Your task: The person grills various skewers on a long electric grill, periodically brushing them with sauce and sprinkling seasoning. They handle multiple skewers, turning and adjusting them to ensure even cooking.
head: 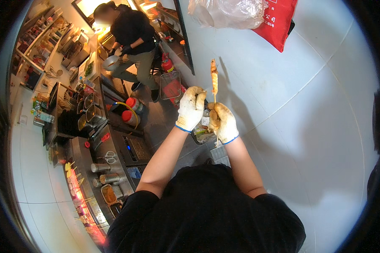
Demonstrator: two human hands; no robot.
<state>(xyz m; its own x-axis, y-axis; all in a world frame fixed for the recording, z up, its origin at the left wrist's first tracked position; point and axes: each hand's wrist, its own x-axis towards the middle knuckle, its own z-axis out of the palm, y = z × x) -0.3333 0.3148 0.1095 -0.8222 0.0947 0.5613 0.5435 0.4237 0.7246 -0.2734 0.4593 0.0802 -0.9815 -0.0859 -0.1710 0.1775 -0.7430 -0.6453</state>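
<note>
My right hand, in a white knit glove with stained fingers, grips a thin wooden skewer. The skewer stands roughly upright in the picture, and its lower end comes out below the glove. A cooked shrimp is threaded along the upper part, above my fingers. Just to the left of it is my left hand, gloved the same way, its fingers curled in and nothing visible in them. Beneath both hands a bin holding mixed waste is partly hidden.
To the left, a lit grill carries several skewers, beside shaker tins and scissors. A co-worker holds a metal bowl. A wire basket and fire extinguisher stand beyond. Right is a pale wall with hanging bags.
</note>
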